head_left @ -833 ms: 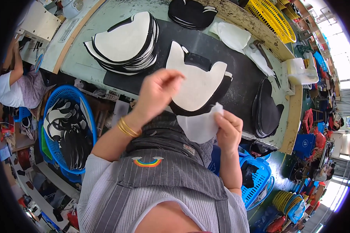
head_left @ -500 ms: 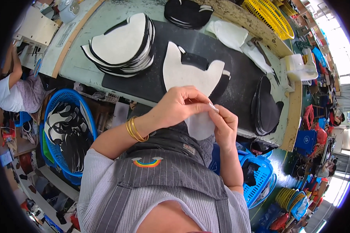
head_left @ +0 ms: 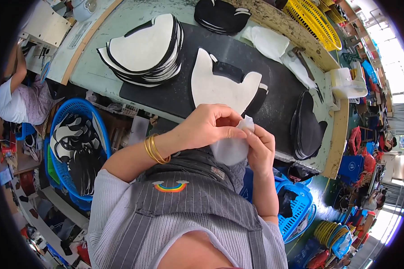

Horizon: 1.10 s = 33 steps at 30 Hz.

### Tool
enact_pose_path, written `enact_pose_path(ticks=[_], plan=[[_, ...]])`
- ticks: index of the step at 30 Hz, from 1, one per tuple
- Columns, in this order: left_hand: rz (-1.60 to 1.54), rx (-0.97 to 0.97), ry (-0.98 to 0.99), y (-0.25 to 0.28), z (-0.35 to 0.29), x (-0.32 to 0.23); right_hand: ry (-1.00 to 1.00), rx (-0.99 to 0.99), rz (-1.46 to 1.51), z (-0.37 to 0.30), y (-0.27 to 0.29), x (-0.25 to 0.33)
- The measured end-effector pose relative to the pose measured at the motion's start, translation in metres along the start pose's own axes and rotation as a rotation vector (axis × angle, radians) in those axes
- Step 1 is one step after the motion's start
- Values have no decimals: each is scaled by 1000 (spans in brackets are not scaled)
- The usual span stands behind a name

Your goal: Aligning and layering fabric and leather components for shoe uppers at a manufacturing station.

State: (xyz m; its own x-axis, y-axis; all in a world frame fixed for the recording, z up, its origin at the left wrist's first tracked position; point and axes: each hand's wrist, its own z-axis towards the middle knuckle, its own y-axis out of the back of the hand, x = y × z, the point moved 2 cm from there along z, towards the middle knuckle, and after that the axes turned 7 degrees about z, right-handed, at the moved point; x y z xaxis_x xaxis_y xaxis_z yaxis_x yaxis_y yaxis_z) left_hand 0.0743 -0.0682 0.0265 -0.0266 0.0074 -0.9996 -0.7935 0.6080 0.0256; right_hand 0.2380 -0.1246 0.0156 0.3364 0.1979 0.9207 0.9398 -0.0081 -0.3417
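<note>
Both my hands pinch a thin white translucent sheet (head_left: pixel 230 151) in front of my apron, at the table's near edge. My left hand (head_left: pixel 209 127) closes on its upper edge, and my right hand (head_left: pixel 261 145) grips the same edge from the other side. A small twisted bit of the sheet sticks up between the fingertips. Just beyond my hands, a white curved shoe-upper piece (head_left: pixel 224 87) with black edges lies on the black mat (head_left: pixel 166 99). A stack of white and black cut pieces (head_left: pixel 143 49) stands to the left.
Black cut pieces are stacked at the mat's right (head_left: pixel 306 127) and at the back (head_left: pixel 222 17). White sheets (head_left: pixel 267 41) lie near a hammer (head_left: pixel 303 62). Blue baskets stand at left (head_left: pixel 104 130) and right (head_left: pixel 296 210). Another person (head_left: pixel 24 98) sits at far left.
My fingers have shifted along the white sheet, and its edge now pokes up between them. The view has moved slightly; the pieces on the table stay put.
</note>
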Motion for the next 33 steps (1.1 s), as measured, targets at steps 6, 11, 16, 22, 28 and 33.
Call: enact_pose_path(ticks=[6,11,16,22,28,33], plan=[[-56,-76,81,4,-10,-1,74,35,-105,1,5,-5],[-341,-133,197,0,-17,11,99,101,-163,-1,-7,2],[-332,-239,217,7,-17,19,85,22,-152,-4,0,-6],[-30,-11,-218,34,-2,18,59,-17,-154,5,19,0],[-180,70,132,40,15,22,303,-118,-17,31,13,28],[-406,-275,297,52,-1,60,72,-174,-229,46,18,-25]])
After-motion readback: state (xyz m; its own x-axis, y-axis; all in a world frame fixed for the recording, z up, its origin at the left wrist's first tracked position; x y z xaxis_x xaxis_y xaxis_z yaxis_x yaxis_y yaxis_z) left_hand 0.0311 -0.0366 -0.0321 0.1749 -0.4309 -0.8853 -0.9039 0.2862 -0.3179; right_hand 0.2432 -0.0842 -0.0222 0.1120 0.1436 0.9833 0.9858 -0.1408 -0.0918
